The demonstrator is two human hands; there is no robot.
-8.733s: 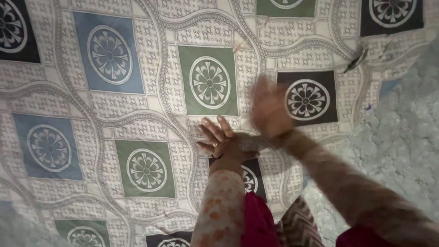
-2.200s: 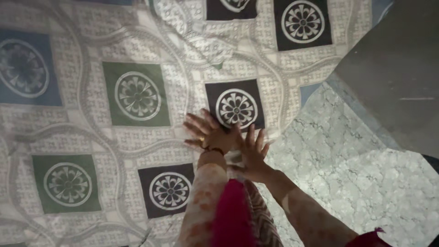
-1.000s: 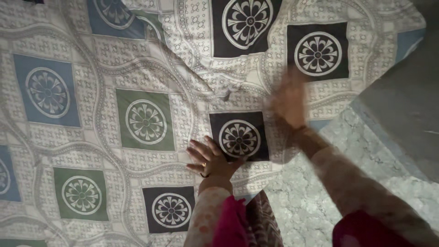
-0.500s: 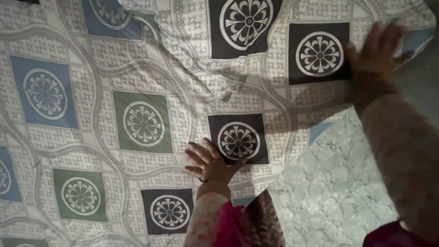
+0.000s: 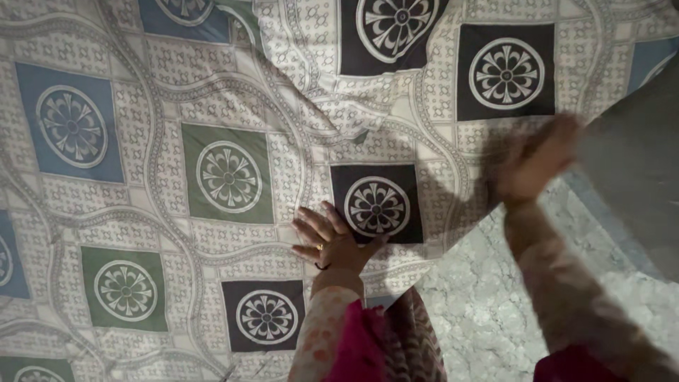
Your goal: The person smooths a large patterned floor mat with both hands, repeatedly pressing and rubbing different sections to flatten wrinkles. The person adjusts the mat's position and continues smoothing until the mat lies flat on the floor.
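Observation:
A large patterned bedsheet (image 5: 170, 92) with blue, green and black flower squares lies spread over the floor. My left hand (image 5: 327, 239) presses flat on it with fingers apart, a ring on one finger, just left of a black square (image 5: 376, 205). My right hand (image 5: 536, 161) is blurred in motion at the sheet's right edge, fingers loose, nothing visibly in it. A fold of the sheet (image 5: 311, 78) lies rumpled above the black square.
Pale marbled floor (image 5: 488, 311) shows at the lower right beyond the sheet's edge. A dark grey slab or surface (image 5: 636, 170) rises at the right. My red and patterned clothing (image 5: 382, 346) hangs at the bottom centre.
My right hand has swept from the sheet's upper right corner back down and left along its edge. My left hand stays planted on the sheet.

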